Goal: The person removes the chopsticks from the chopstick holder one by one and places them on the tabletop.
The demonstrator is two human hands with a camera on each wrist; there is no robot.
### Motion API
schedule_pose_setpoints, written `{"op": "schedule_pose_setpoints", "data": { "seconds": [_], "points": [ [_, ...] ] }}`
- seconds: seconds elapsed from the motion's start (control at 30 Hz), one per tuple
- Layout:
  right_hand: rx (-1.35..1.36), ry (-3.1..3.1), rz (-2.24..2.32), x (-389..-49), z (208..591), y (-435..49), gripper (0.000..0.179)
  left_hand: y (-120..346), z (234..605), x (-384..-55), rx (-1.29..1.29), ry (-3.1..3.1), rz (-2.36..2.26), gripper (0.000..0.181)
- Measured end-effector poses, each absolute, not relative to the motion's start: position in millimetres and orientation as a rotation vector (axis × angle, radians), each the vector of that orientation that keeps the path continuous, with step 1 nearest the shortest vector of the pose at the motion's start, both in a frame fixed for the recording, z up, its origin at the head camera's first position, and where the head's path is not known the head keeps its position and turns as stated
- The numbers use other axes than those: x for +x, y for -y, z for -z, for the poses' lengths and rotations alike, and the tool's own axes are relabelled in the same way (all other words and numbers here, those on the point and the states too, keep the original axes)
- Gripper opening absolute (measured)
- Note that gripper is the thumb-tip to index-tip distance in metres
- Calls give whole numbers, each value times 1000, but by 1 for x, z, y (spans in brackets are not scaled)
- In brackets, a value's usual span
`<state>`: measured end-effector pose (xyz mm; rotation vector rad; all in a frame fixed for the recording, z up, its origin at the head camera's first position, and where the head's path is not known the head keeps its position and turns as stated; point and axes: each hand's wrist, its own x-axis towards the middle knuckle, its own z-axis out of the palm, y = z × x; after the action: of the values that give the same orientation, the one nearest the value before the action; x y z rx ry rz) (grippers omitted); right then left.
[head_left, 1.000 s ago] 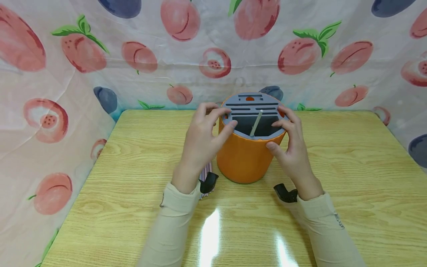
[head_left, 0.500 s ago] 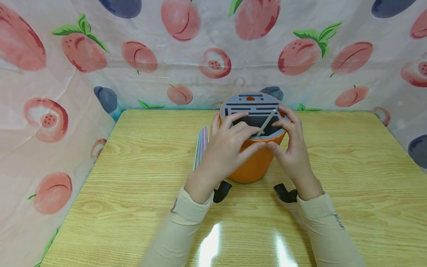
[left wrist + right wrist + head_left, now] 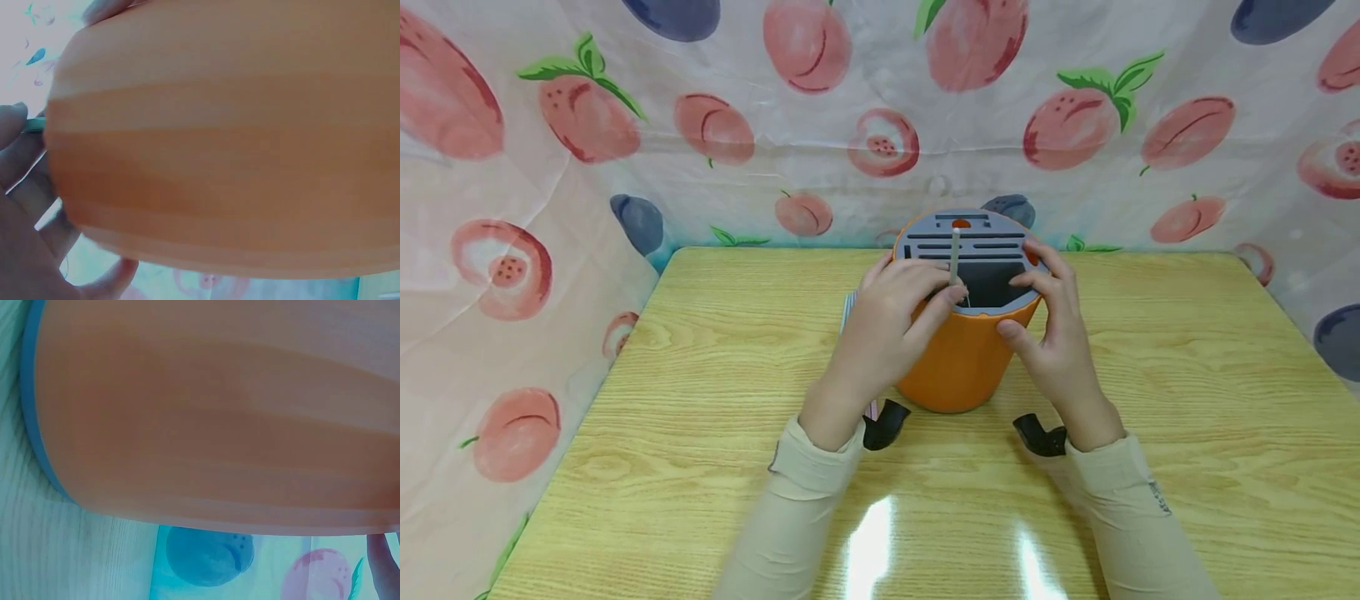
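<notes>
An orange round knife holder (image 3: 958,358) stands on the table, its slotted grey top (image 3: 925,223) tilted toward me in the head view. From its wide dark front opening rises a slim, pale green, chopstick-like stick (image 3: 955,250). My left hand (image 3: 887,312) pinches this stick near the opening between thumb and fingers; the left wrist view also shows the green stick (image 3: 35,124) by the fingertips. On the other side, my right hand (image 3: 1052,321) grips the holder's rim, thumb on the outer front wall and fingers over the opening. The stick's lower end is hidden inside.
Several pastel sticks (image 3: 848,307) lie on the wooden table (image 3: 715,392), mostly covered by my left hand and wrist. A fruit-print cloth (image 3: 722,192) hangs close behind the holder and along the sides. Black wrist mounts (image 3: 886,425) stick out below both hands.
My left hand has gone from the rim over the opening and now pinches the stick. The stick, leaning right half a second ago, stands nearly upright further left. My right hand stays put.
</notes>
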<state>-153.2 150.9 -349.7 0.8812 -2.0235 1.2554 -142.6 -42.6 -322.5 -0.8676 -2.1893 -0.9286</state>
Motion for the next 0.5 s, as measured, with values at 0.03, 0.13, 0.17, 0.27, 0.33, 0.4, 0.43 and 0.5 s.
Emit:
{"op": "schedule_pose_setpoints", "data": {
  "seconds": [0.03, 0.13, 0.17, 0.27, 0.33, 0.4, 0.43, 0.5],
  "points": [
    [881, 2023, -1258, -153, 350, -151, 65, 45, 321, -142, -868, 2170, 967, 19],
    [882, 2025, -1264, -153, 350, -151, 65, 50, 317, -140, -874, 2114, 1104, 16],
    [882, 2025, -1266, -153, 350, -151, 65, 51, 315, -139, -875, 2092, 1151, 15],
    [880, 2028, -1269, -152, 350, -151, 66, 54, 311, -135, -882, 2022, 1281, 13],
    [878, 2030, -1273, -152, 350, -151, 66, 56, 308, -133, -887, 1970, 1347, 11],
    [876, 2031, -1272, -152, 350, -151, 66, 59, 304, -131, -894, 1908, 1394, 11],
    [876, 2030, -1275, -152, 350, -151, 66, 60, 302, -130, -891, 1877, 1411, 11],
    [877, 2029, -1274, -152, 350, -151, 66, 63, 299, -127, -873, 1808, 1455, 12]
  ]
}}
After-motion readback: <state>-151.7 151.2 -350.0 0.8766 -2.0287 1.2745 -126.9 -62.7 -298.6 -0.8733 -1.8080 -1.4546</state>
